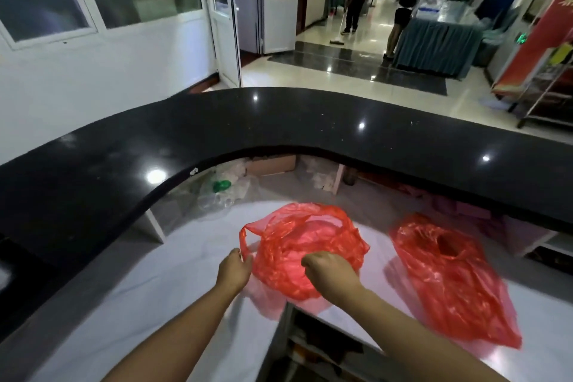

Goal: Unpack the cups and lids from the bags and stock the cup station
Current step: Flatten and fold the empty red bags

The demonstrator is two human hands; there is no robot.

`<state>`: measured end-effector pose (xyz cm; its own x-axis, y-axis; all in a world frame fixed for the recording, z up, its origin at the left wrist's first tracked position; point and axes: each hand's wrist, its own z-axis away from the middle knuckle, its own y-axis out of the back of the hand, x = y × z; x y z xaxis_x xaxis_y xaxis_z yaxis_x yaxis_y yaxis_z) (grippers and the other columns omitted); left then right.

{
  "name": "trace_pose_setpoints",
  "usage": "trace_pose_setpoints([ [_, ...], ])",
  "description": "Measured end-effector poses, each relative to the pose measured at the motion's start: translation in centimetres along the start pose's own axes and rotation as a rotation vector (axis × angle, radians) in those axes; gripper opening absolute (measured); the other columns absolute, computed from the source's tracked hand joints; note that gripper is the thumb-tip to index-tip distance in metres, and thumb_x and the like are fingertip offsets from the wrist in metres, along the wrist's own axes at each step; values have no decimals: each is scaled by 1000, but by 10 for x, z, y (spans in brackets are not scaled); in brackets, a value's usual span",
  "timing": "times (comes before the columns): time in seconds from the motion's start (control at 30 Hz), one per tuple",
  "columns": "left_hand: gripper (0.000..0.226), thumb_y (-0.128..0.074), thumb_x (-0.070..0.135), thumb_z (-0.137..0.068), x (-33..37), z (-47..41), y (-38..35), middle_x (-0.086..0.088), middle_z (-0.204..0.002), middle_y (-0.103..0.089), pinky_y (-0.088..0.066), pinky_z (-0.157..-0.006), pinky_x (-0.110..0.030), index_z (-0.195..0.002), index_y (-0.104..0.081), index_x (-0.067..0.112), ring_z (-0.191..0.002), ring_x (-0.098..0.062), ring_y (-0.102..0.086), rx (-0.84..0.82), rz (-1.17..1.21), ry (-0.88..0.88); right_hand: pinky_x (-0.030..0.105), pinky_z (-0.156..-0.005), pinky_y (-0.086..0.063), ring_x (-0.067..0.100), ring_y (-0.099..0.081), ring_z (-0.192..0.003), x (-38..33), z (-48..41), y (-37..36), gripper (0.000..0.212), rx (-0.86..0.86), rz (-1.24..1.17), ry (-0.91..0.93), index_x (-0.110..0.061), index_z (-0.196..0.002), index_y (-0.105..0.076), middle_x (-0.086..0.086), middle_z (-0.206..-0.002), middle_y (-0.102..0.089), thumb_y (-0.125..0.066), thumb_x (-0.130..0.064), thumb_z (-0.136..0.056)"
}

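holding red bag | left grip clamped on its handle | right grip clamped on its top

White worktop bears left red bag and right red bag.

Bare worktop left of red bag

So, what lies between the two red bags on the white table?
Only a bare strip of the white table, as the head view shows; the left bag and right bag are apart.
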<state>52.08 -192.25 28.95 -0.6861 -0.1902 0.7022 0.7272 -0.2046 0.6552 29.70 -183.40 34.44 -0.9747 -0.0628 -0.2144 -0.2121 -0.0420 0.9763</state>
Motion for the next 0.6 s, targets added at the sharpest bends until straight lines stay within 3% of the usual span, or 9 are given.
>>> trace_pose_setpoints([
  [0.13,21,-59,30,-90,-6,-25,-15,-9,-95,-75,-56,-85,-41,-92,-73,15,-95,-32,-70,-53,195,144,45,-70,-56,32,-67,-89,9,-28,-8,32,0,-41,62,-19,-103,-70,6,-99,-73,-42,-21,-88],
  [0.2,14,-64,17,-90,1,-22,-17,-3,-84,-76,-57,-84,-43,-81,-73,21,-87,-28,-71,-11,279,146,44,-70,-55,30,-65,-85,6,-42,-5,26,-28,-125,34,-20,-100,-68,4,-98,-71,-44,-25,-91],
  [0.27,14,-66,13,-92,16,-15,-12,6,-88,-75,-55,-81,-32,-89,-75,23,-88,-20,-70,49,287,36,41,-65,-50,27,-61,-75,-2,-63,2,27,-52,-247,-3,-16,-84,-62,3,-84,-67,-46,-35,-93],
  [0.37,22,-67,14,-94,35,-5,-6,11,-98,-69,-47,-81,-19,-113,-76,20,-93,-8,-65,96,191,-185,37,-57,-47,16,-60,-58,-16,-95,22,58,-78,-402,-102,-13,-70,-60,3,-63,-64,-42,-66,-88],
  [0.4,24,-66,12,-94,39,-2,-5,10,-99,-67,-46,-82,-15,-115,-75,20,-92,-3,-63,101,175,-243,32,-55,-47,9,-59,-51,-20,-105,28,57,-105,-460,-118,-15,-67,-61,1,-57,-63,-47,-66,-90],
  [0.43,25,-67,11,-94,43,2,-3,10,-98,-65,-44,-81,-11,-116,-75,20,-90,1,-62,101,162,-293,25,-50,-45,4,-56,-45,-24,-113,35,49,-132,-517,-135,-18,-64,-62,-2,-52,-60,-54,-57,-93],
  [0.5,25,-68,11,-94,47,7,0,10,-98,-63,-42,-81,-7,-117,-75,20,-92,2,-61,92,152,-383,26,-50,-43,3,-50,-39,-27,-127,46,35,-144,-599,-127,-18,-62,-64,-7,-47,-56,-61,-30,-95],
  [0.6,25,-59,24,-101,50,12,6,12,-108,-64,-45,-89,-12,-122,-71,25,-101,3,-61,98,223,-348,24,-47,-44,5,-52,-40,-24,-142,57,20,-150,-694,-65,-5,-77,-71,-6,-58,-64,-55,-3,-90],
])
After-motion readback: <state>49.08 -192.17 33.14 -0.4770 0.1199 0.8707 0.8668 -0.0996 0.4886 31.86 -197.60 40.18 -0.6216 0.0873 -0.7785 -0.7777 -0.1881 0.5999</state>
